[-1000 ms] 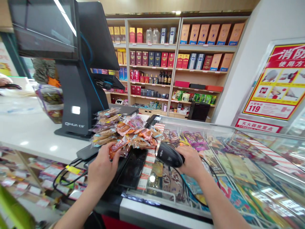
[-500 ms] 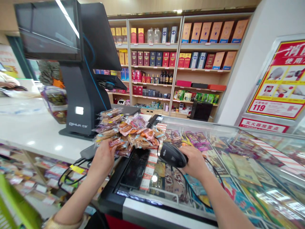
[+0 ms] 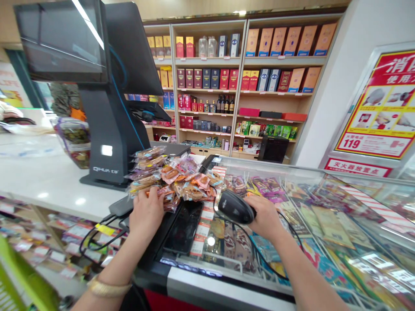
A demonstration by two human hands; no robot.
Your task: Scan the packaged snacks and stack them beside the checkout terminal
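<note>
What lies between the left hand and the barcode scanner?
In the head view, a black phone-like device and a striped label strip separate the left hand and scanner.

Pretty clearly a shop, right at the checkout, since there's a register (image 3: 105,125) on a white counter (image 3: 35,172), a handheld scanner (image 3: 235,207), a pile of wrapped snacks (image 3: 194,188), a glass-topped case (image 3: 227,288) full of packets (image 3: 337,226), plus wall shelves (image 3: 308,61) of boxes (image 3: 198,79) and bottles (image 3: 226,105) with little tags (image 3: 281,57) along the edges.

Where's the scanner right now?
In the head view, right of centre, the scanner is in the right hand, above the glass case, beside piled snacks.
</note>
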